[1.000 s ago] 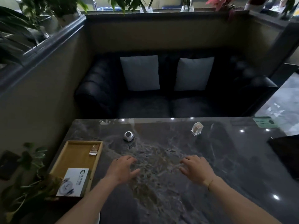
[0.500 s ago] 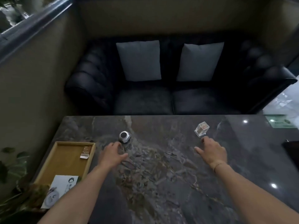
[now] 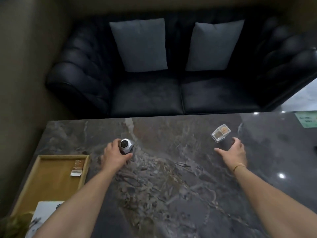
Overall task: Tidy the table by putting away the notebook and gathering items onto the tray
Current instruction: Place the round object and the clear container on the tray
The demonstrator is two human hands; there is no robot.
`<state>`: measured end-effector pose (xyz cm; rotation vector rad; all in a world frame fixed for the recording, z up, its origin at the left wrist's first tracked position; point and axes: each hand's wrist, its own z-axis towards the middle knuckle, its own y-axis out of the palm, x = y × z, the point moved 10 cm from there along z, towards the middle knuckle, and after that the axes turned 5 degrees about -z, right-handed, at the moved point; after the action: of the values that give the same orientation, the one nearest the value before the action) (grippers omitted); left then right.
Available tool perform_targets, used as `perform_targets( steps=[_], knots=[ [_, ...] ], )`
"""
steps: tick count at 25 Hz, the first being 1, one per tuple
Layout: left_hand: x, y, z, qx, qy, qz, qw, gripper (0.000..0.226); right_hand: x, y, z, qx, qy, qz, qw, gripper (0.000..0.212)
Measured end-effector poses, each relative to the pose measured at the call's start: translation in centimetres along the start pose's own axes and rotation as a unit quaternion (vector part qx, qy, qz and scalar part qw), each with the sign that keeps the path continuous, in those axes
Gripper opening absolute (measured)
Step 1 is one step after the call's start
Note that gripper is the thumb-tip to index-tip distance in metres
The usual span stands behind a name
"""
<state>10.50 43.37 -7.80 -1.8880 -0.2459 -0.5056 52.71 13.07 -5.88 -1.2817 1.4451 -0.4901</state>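
A small silver faceted object [image 3: 126, 146] with a dark round face stands on the dark marble table [image 3: 171, 177]. My left hand [image 3: 114, 155] wraps around it, thumb and fingers on its sides. A clear plastic box [image 3: 221, 135] with something brownish inside stands further right. My right hand [image 3: 233, 152] is spread just in front of it, fingers apart, not touching. A wooden tray [image 3: 51, 182] lies at the left edge, holding a small brown and white packet [image 3: 77, 167]. A white printed card or booklet [image 3: 45, 213] lies over the tray's near end, partly hidden by my left forearm.
A black leather sofa [image 3: 171, 95] with two grey cushions faces the table's far edge. A green card [image 3: 307, 119] lies at the table's far right corner. Plant leaves [image 3: 13, 225] poke in at the bottom left. A tan wall runs along the left.
Both hands reached forward. My left hand went from near the silver object to closing around it; my right hand moved up close to the clear box. The view tilted further down.
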Motion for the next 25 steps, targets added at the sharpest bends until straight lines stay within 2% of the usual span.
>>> perform_targets(
  steps=[6,11,15,25],
  knots=[
    [0.1,0.3,1.5,0.039,-0.002,0.021,0.999,0.078,0.3,1.0,3.7,0.006,-0.001,-0.019,1.000,0.087],
    [0.6,0.4,1.7,0.048,0.009,0.041,0.998,0.076,-0.5,1.2,5.4,0.005,-0.044,-0.012,0.999,0.063],
    [0.6,0.4,1.3,0.065,-0.010,0.037,0.997,0.073,-0.7,1.2,5.7,0.030,-0.040,-0.016,0.999,0.053],
    [0.5,0.3,1.0,0.074,-0.027,0.018,0.997,0.070,-1.7,0.7,5.0,0.061,-0.073,-0.068,0.993,0.048]
  ],
)
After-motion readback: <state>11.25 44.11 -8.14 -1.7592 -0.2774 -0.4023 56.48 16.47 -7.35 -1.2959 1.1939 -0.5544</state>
